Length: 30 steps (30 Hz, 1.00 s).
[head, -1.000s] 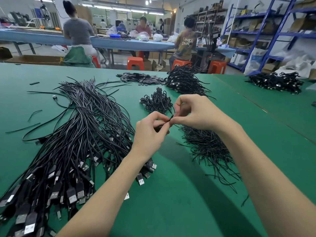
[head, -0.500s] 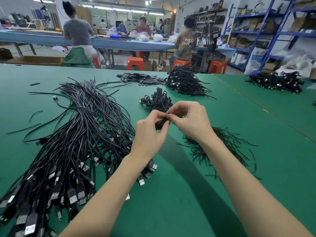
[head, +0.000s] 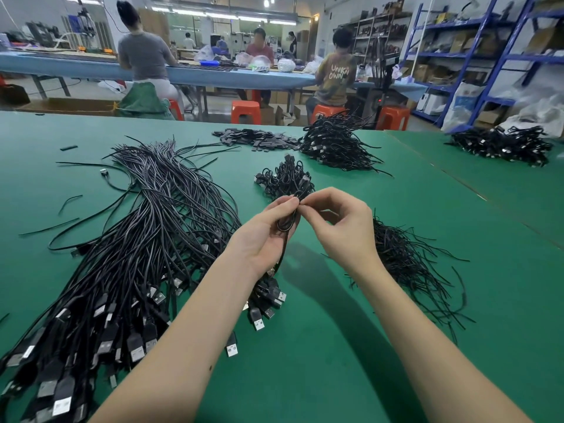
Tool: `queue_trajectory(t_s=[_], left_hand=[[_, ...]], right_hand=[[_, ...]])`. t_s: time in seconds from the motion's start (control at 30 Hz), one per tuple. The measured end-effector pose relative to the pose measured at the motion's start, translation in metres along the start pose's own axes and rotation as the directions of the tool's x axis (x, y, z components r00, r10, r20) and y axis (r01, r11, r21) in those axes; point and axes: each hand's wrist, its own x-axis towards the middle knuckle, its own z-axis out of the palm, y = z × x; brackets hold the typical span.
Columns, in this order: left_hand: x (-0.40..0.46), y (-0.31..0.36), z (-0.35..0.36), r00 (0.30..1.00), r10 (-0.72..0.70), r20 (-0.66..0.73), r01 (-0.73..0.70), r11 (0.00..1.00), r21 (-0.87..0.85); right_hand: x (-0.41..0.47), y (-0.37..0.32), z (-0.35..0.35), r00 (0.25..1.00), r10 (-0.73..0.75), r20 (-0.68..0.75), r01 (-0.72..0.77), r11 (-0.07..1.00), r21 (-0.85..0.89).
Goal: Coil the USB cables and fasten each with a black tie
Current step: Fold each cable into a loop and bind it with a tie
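Observation:
My left hand (head: 262, 236) grips a coiled black USB cable (head: 287, 222) above the green table (head: 335, 361); the cable's tail hangs down past my palm. My right hand (head: 341, 230) pinches the top of the coil with thumb and forefinger, fingertips of both hands meeting there; a tie between them is too small to make out. A big fan of loose USB cables (head: 137, 239) lies to the left. A heap of thin black ties (head: 406, 264) lies under and right of my right wrist. A small pile of finished coils (head: 283, 178) sits just beyond my hands.
A larger heap of coiled cables (head: 335, 145) and flat black pieces (head: 256, 138) lie at the table's far edge. Another cable pile (head: 503, 145) sits on the adjoining table at right. Several people sit at a blue bench behind; orange stools and blue shelving stand beyond.
My hands rose and moved slightly away from me. The right hand shifted left off the tie heap, uncovering it, and the coil now shows more fully in my left hand.

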Motion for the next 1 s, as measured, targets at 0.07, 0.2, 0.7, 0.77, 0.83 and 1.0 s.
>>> queue_trajectory(t_s=[0.07, 0.2, 0.7, 0.77, 0.83, 1.0], left_hand=[[0.000, 0.000, -0.002, 0.993, 0.073, 0.091, -0.083, 0.990, 0.113], [-0.002, 0.002, -0.006, 0.948, 0.166, 0.272, -0.239, 0.934, 0.264], [-0.004, 0.012, -0.017, 0.965, 0.027, 0.263, -0.143, 0.889, 0.434], [-0.003, 0.015, -0.018, 0.970, 0.016, 0.243, -0.117, 0.906, 0.407], [-0.003, 0.018, -0.019, 0.973, -0.009, 0.229, -0.082, 0.919, 0.387], [-0.001, 0.012, -0.021, 0.976, -0.075, 0.205, -0.010, 0.923, 0.385]], right_hand=[[0.003, -0.005, 0.000, 0.969, 0.241, 0.059, -0.247, 0.919, 0.308], [0.009, -0.012, -0.014, 0.636, 0.563, 0.528, -0.706, 0.149, 0.692], [0.013, -0.013, -0.025, 0.773, 0.381, 0.508, -0.617, 0.640, 0.458], [0.013, -0.014, -0.029, 0.856, 0.264, 0.445, -0.433, 0.836, 0.337], [0.013, -0.013, -0.031, 0.938, 0.094, 0.332, -0.107, 0.994, 0.022], [0.010, -0.007, -0.032, 0.960, -0.162, 0.228, 0.214, 0.950, -0.228]])
